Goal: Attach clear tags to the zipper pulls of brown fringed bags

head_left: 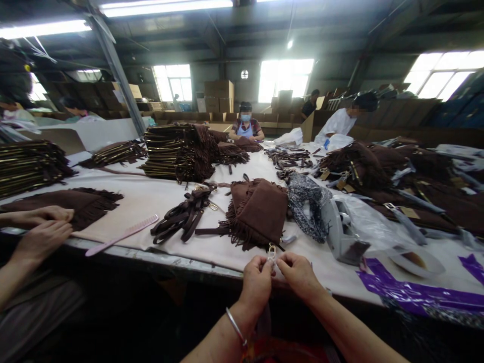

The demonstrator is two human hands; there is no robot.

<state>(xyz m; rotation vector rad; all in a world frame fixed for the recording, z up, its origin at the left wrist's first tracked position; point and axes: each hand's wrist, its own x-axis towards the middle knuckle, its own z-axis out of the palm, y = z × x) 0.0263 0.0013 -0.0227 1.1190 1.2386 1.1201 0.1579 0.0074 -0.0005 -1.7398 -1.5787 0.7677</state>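
At the table's front edge, my left hand (256,282) and my right hand (300,275) meet with closed fingertips. Between them is a gold snap hook (272,249) with a bit of clear plastic around its lower part. Both hands pinch at it, though the fingers partly cover it. Just beyond lies a brown fringed bag (262,209), its flap facing up and its fringe spread to the left and front. A bundle of dark brown straps (184,212) with gold hooks rests to the left of the bag.
A grey tape dispenser (342,234), a speckled cloth (308,206) and purple plastic (408,290) lie right. Left are a pink comb (123,235) and a co-worker's hands (51,229) on another brown piece. Stacked bags (177,151) stand behind; more bags (359,166) are heaped right.
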